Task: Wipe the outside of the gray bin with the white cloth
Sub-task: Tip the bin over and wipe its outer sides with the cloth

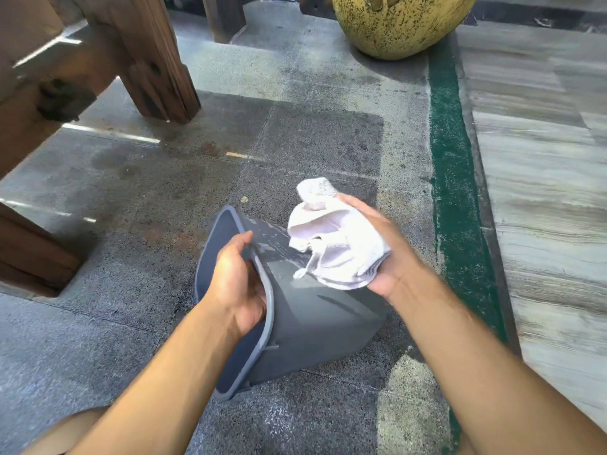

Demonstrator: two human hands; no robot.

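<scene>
The gray bin (315, 320) lies on its side on the speckled stone floor, its open mouth facing left. My left hand (238, 284) grips the rim at the mouth, fingers inside and thumb over the edge. My right hand (389, 254) holds the crumpled white cloth (331, 238) just above the bin's upper side wall. That wall shows wet streaks near the cloth. The far part of the bin's base is hidden behind the cloth and my right hand.
Dark wooden furniture legs (154, 60) stand at the upper left, with another block (29, 251) at the left edge. A large yellow speckled pot (394, 24) sits at the top. A green strip (456, 192) and pale plank flooring (542, 192) run along the right.
</scene>
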